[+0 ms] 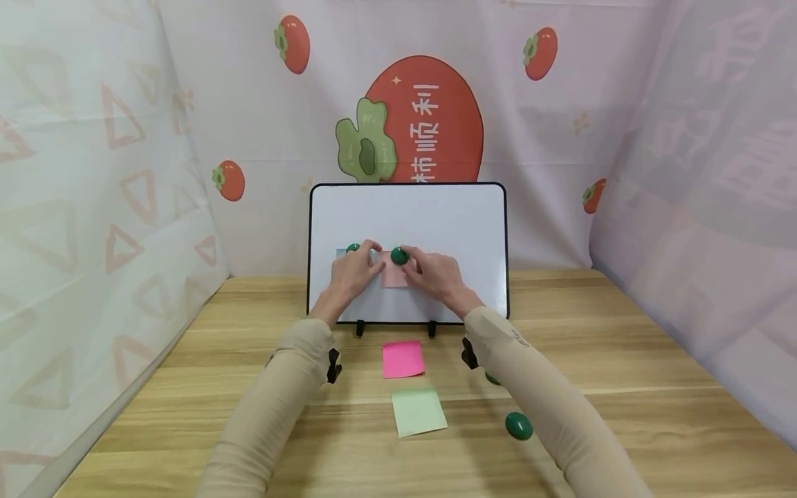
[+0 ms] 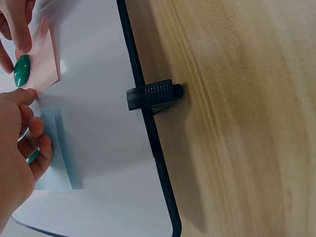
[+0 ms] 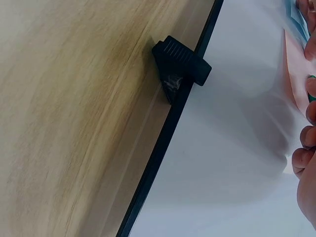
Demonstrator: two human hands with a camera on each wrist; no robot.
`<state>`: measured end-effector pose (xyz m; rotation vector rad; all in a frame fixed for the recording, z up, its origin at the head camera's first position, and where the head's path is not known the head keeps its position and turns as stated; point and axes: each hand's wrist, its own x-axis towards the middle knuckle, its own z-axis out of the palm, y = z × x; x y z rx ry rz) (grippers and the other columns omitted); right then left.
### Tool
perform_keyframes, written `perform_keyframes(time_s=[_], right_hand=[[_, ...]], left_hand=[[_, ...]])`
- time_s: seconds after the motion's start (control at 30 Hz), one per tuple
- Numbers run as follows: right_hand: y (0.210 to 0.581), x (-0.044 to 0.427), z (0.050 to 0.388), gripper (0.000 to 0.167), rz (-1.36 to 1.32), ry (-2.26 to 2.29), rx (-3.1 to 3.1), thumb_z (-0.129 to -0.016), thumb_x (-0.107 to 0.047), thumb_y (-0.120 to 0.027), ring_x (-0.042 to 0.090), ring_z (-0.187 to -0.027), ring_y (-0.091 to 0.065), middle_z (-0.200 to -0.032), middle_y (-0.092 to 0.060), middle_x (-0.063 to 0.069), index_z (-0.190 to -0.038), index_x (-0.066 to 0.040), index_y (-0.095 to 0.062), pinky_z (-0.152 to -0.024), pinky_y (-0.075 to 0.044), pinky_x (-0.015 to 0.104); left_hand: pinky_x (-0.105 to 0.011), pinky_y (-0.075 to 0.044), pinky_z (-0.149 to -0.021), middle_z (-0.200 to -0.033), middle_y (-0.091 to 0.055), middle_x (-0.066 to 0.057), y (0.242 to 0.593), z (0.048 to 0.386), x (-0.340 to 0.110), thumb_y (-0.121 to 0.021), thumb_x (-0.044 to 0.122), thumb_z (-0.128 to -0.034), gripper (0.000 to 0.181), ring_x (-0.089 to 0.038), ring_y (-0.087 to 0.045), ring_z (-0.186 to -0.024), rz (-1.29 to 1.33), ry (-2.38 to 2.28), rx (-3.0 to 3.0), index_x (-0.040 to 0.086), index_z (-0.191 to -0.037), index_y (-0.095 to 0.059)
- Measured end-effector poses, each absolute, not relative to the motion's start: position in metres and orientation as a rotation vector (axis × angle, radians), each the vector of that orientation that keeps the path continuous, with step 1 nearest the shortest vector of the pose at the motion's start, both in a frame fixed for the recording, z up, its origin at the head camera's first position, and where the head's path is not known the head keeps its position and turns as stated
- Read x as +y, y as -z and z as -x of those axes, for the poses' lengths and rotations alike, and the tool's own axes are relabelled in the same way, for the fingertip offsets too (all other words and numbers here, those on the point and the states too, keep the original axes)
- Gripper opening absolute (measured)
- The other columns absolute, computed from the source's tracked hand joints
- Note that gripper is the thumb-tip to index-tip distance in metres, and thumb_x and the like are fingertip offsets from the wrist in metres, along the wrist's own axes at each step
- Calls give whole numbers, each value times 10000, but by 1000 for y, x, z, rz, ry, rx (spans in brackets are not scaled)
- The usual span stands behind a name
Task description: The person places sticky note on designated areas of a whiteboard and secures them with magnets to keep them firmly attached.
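Against the upright whiteboard (image 1: 407,214), my right hand (image 1: 438,275) pinches a green oval magnet (image 1: 400,256) between thumb and index finger. The magnet lies on the upper part of a pale pink sticky note (image 1: 394,279). My left hand (image 1: 352,272) touches that note's left edge with its thumb (image 2: 25,95), its other fingers loosely bent. Behind the left hand, a light blue sticky note (image 2: 60,168) is on the board, partly covered by the hand. A second green magnet (image 1: 352,247) sits on the blue note.
Two black feet (image 1: 360,328) support the black-framed board on the wooden table (image 1: 249,387). In front lie a bright pink sticky note (image 1: 403,360) and a pale green one (image 1: 419,411). A green magnet (image 1: 519,426) lies by the right forearm; another (image 1: 492,378) is partly hidden beneath it.
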<state>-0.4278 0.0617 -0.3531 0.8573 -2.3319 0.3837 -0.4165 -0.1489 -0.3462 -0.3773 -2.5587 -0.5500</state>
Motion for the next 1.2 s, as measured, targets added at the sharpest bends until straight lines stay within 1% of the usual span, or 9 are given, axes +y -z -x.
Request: perform_keyframes(time_s=[0.13,0.37,0.6,0.7,1.2], right_hand=[[355,70,423,382,-868,-412,-2353,-958,-272,-658,100,-480,-448,-600,-568,-8,-1318,-151,-613,-477,-360,244],[360,84,414,433,-860,-461,-2394,-960,-297,-660,89,-487,-428,-597,-549,-26,-1373,-185,-592,-485,-341,231],[365,93,409,384,-886,-467,-2386,-958,-297,-663,72,-494,-404,-596,-540,-36,-1312,-150,-631,-483,-322,222],[366,96,406,381,-891,-468,-2412,-957,-306,-662,71,-502,-399,-599,-534,-39,-1304,-151,-638,-490,-315,224],[370,120,386,366,-919,-503,-2504,-937,-307,-691,67,-524,-400,-599,-516,-59,-1265,-145,-670,-511,-323,220]], left_hand=[[-233,-336,-458,-687,-641,-8,351,413,-149,-655,317,-957,350,-104,-493,-506,381,554,-2559,139,-1251,-592],[-233,-330,-463,-674,-607,12,358,407,-152,-663,309,-952,376,-97,-470,-509,402,598,-2549,145,-1278,-571],[-238,-309,-452,-649,-582,27,362,401,-153,-666,318,-951,378,-92,-437,-494,437,631,-2537,148,-1277,-580],[-238,-308,-453,-650,-574,29,363,397,-153,-662,327,-954,364,-96,-436,-498,455,637,-2546,153,-1264,-586],[-255,-353,-505,-688,-592,19,368,375,-158,-652,354,-955,309,-119,-465,-542,460,717,-2666,164,-1198,-638]])
